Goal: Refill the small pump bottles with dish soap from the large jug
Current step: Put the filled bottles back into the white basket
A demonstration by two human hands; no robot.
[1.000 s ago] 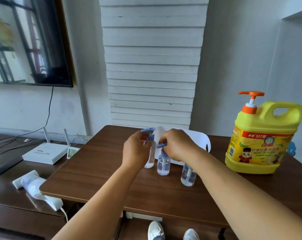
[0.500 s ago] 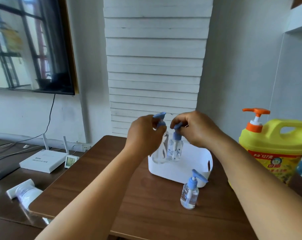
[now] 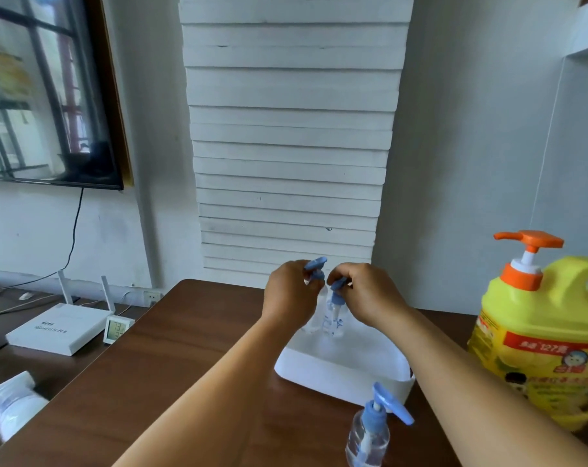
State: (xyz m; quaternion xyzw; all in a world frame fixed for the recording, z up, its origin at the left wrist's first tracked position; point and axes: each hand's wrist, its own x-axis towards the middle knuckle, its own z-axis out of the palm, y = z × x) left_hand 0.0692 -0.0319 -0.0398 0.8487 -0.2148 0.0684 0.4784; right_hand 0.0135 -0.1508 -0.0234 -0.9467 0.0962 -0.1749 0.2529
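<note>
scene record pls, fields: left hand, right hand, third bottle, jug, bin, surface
left hand: left hand grips the pump top of one small bottle, held above the white bin
right hand: right hand grips the pump top of a second bottle, also above the bin
third bottle: third bottle upright on the table, in front of the bin
jug: yellow jug, orange pump on, untouched at right
bin: on the table
surface: brown wood

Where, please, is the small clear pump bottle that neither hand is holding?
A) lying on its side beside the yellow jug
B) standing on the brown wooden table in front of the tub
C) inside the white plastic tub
B: the small clear pump bottle with a blue pump head stands upright on the brown wooden table, just in front of the white plastic tub.
</note>
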